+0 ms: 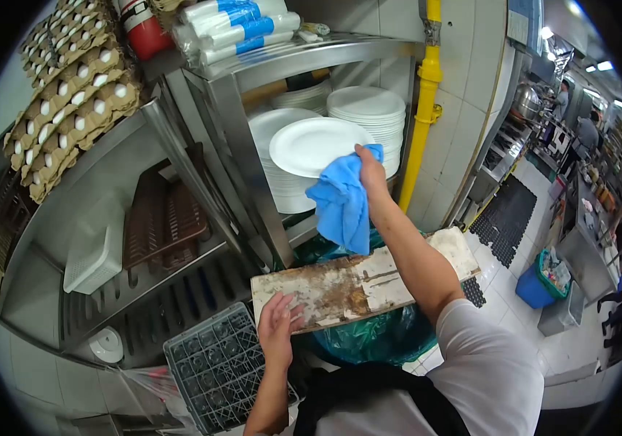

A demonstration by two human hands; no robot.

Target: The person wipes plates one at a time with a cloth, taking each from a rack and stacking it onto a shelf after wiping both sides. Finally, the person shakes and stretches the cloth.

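Note:
My right hand [373,174] grips a blue cloth [344,203] and the right edge of a white oval plate [318,147]. The plate is in front of stacked white plates [373,120] on a steel shelf. Beneath the cloth, a worn, stained board [340,291] lies across a bin lined with a green bag [376,338]. Near the board's left end is my left hand [279,316], its fingers apart and nothing in it.
Trays of eggs [71,109] are piled at upper left. Plastic-wrapped rolls [245,33] lie on the shelf top. A grey glass rack [216,363] is at lower left. A yellow pipe [425,109] runs down the wall. People stand far right.

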